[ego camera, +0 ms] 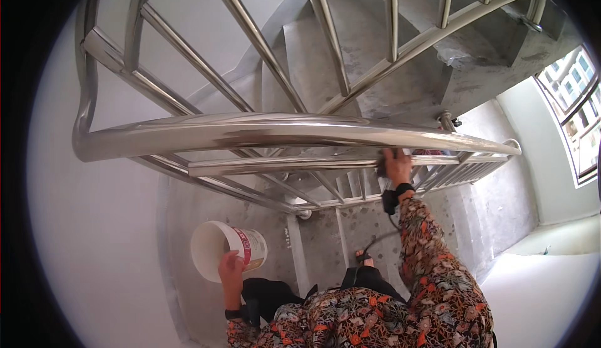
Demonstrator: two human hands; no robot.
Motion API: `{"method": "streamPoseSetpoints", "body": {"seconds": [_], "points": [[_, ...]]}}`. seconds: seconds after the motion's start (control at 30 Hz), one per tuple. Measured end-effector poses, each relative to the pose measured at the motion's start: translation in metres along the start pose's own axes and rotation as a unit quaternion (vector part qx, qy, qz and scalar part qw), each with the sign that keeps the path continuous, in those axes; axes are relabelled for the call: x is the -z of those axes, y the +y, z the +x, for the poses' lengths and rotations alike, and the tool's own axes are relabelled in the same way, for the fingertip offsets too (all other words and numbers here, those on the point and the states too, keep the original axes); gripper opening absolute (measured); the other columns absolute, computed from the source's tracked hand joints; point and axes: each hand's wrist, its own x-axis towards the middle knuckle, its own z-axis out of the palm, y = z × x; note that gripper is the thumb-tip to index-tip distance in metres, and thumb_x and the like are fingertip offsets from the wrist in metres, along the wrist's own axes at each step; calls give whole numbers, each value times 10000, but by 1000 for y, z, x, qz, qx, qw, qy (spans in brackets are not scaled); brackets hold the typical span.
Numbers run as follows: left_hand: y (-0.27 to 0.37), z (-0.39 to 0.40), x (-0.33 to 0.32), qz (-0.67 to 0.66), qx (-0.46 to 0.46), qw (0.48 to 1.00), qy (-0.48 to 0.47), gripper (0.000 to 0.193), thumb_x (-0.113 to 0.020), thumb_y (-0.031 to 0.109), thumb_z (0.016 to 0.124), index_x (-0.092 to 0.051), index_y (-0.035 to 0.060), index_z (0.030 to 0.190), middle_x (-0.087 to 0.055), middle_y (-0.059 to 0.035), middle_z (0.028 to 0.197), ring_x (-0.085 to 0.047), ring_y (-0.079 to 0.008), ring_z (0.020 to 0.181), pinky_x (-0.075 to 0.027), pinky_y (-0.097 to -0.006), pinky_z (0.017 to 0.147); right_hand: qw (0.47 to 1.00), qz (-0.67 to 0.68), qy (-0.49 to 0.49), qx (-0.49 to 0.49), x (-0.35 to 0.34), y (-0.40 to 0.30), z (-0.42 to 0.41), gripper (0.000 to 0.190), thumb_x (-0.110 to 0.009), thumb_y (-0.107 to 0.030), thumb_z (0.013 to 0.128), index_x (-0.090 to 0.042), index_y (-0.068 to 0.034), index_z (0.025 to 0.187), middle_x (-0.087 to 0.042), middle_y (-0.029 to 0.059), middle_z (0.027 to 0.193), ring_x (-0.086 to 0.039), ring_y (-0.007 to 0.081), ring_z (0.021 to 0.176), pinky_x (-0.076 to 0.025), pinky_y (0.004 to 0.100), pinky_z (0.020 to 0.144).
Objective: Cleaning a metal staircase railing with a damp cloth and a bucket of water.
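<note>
My right hand (398, 165) is at the thin upper rail (281, 164) of a stainless steel stair railing, just below the thick handrail (263, 134). Its fingers are closed on a dark cloth or pad (382, 165), pressed against that rail; what exactly it is cannot be told. At the lower left, my left hand (231, 264) is at the rim of a white plastic bucket (256, 247) that bears red printing. The bucket looks tilted, and its visible inside shows no contents. Both wrists wear black bands, and a cable runs from the right one.
Concrete steps (324, 47) wind upward beyond the railing, and more steps (319, 244) lie beneath me. A pale wall (103, 235) stands at the left. On the right is a barred window (575, 108). Metal balusters (328, 33) cross the upper view.
</note>
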Motion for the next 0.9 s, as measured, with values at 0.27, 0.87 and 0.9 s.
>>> {"method": "streamPoseSetpoints", "body": {"seconds": [0.27, 0.87, 0.9], "points": [[-20, -8, -5, -40, 41, 998, 3, 172, -521, 58, 795, -531, -3, 956, -549, -40, 789, -511, -83, 633, -438, -208, 577, 888, 310, -111, 322, -11, -300, -58, 320, -541, -343, 746, -586, -71, 910, -571, 178, 886, -518, 361, 873, -364, 452, 807], [-8, 47, -39, 46, 43, 993, -102, 174, -515, 44, 791, -525, -9, 957, -560, -49, 750, -527, -97, 631, -430, -215, 549, 989, 54, 5, 140, 28, 21, 13, 341, -611, -293, 684, -605, -63, 936, -596, 147, 917, -550, 321, 856, -418, 406, 786], [-4, 49, -40, 51, 62, 992, -94, 175, -511, 37, 785, -525, -11, 952, -557, -47, 721, -521, -96, 605, -421, -215, 536, 990, 1, 42, 134, 25, 52, 21, 336, -614, -297, 657, -619, -84, 917, -604, 130, 896, -553, 316, 843, -417, 416, 778]]}}
